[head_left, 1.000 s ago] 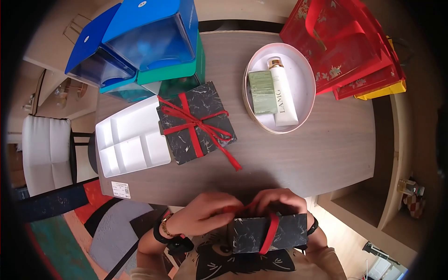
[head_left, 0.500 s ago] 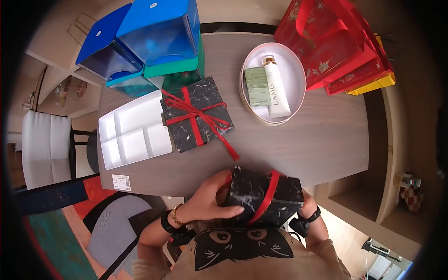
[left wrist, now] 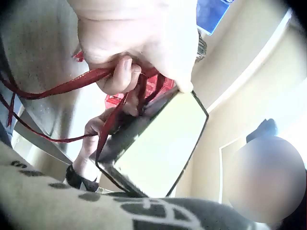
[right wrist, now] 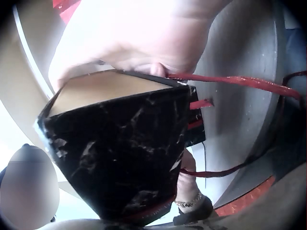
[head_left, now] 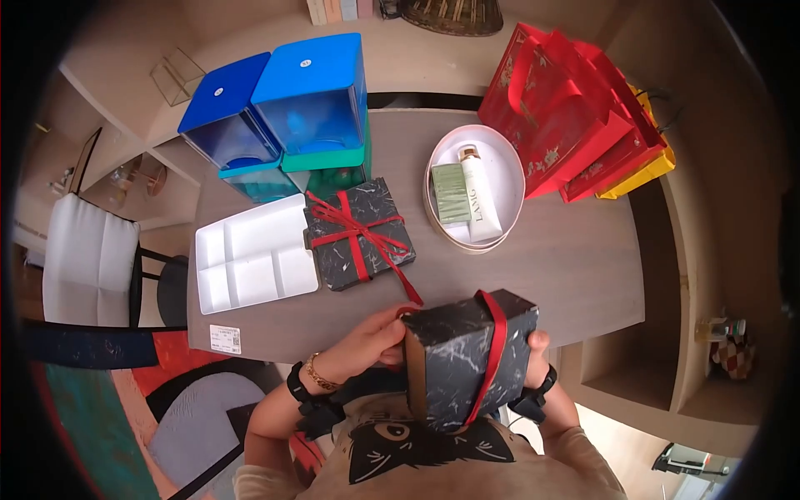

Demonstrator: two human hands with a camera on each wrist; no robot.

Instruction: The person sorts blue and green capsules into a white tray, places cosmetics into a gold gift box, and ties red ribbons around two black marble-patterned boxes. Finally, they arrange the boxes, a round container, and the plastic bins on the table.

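A black marbled gift box (head_left: 450,367) is held up in front of the shirt, tilted, with a red ribbon (head_left: 492,354) across it. My left hand (head_left: 367,346) is at its left edge; in the left wrist view the fingers curl round the ribbon (left wrist: 62,88) and the thumb presses the edge of the box (left wrist: 165,143). From the other side my right hand (head_left: 537,358) grips the box, its fingertips partly hidden behind it. Loose ribbon (right wrist: 240,84) trails from under the right hand in the right wrist view.
A second ribbon-tied marbled box (head_left: 333,262) lies on the table beside a white divided tray (head_left: 254,279). Behind are blue and green bins (head_left: 308,83). An oval box (head_left: 432,200) holds a green carton and white tube; red gift bags (head_left: 542,125) stand at right.
The held box has turned and risen toward the table, now showing a larger marbled face. My hands have gone from fingering the ribbon behind it to holding its sides. The head view has shifted.
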